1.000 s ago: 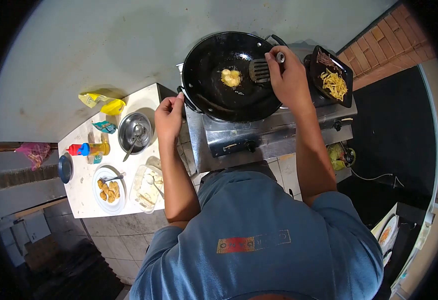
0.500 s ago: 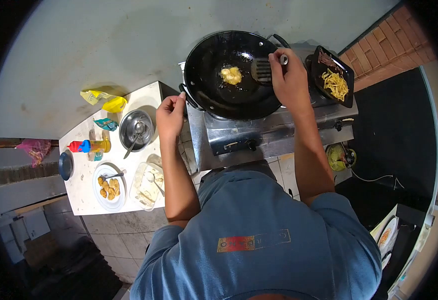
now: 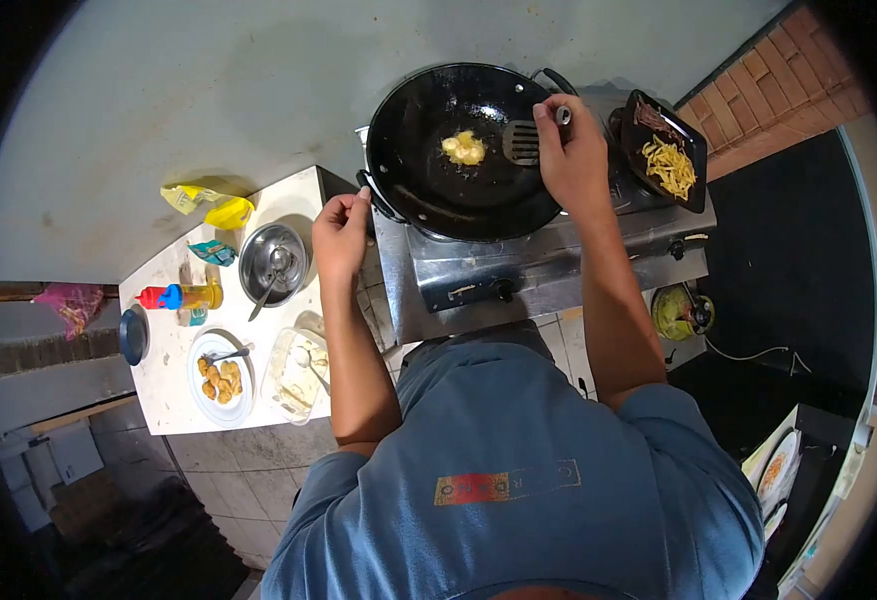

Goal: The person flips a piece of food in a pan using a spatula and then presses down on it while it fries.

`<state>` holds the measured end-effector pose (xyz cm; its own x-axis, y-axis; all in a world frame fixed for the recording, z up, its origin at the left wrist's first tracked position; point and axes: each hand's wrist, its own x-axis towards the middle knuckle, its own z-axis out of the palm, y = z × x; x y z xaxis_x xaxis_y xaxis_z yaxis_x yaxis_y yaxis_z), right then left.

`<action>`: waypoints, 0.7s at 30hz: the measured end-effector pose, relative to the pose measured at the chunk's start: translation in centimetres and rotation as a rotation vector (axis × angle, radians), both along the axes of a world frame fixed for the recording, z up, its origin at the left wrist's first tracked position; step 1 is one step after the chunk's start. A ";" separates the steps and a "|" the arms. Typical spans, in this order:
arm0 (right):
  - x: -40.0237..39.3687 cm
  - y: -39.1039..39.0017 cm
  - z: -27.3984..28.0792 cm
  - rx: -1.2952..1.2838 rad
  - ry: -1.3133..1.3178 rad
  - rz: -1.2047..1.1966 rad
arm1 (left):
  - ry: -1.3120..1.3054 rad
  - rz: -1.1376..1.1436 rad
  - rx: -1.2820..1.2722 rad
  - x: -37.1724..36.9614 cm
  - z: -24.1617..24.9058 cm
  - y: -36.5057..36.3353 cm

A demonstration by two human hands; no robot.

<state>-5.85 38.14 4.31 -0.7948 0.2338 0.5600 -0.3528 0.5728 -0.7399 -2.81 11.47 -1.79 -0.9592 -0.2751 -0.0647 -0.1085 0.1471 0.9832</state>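
A large black wok (image 3: 449, 210) stands on the steel stove (image 3: 549, 275), with a yellowish lump of food (image 3: 464, 149) frying in oil near its middle. My left hand (image 3: 342, 232) is closed at the wok's left loop handle, thumb and fingers pinched on it. With my right hand (image 3: 574, 150) I grip the handle of a slotted spatula (image 3: 522, 143) over the wok's right side. The spatula's blade is inside the wok, to the right of the food and apart from it.
Right of the wok, a black tray (image 3: 697, 150) holds fries and dark strips. On the white table (image 3: 174, 375) at left are a metal bowl (image 3: 251, 262), sauce bottles (image 3: 199, 296), a plate of fried pieces (image 3: 199, 400) and a plastic tub (image 3: 289, 395).
The spatula blade has turned flatter, and its slots show more clearly. My right hand has shifted very slightly left. My left hand stays at the handle.
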 end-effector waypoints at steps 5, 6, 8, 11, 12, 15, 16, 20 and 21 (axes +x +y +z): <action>-1.3 0.5 -1.5 -0.176 -0.049 0.073 | 0.024 -0.022 -0.034 -0.1 -0.5 -0.2; -1.2 0.5 -1.3 -0.212 0.007 0.104 | 0.020 -0.022 -0.035 0.0 -0.5 -0.2; -0.9 0.4 -0.8 -0.223 -0.006 0.101 | -0.020 -0.010 -0.010 0.1 0.0 0.0; -0.9 0.5 -1.0 -0.112 -0.009 0.050 | -0.028 -0.005 0.009 0.3 0.2 0.2; -0.9 0.5 -1.2 0.007 -0.002 0.003 | -0.028 -0.003 0.010 0.3 0.0 0.1; -0.7 0.2 -1.5 0.002 -0.051 0.058 | 0.021 -0.001 -0.011 0.2 -0.5 0.0; -0.8 0.2 -1.6 0.002 -0.051 0.058 | 0.039 0.000 0.003 0.2 -0.5 0.0; -0.8 0.1 -1.1 -0.152 0.014 0.142 | 0.032 -0.007 0.028 0.3 -0.1 0.0; -0.8 0.0 -0.8 -0.184 0.007 0.159 | 0.033 -0.010 0.028 0.3 -0.1 0.0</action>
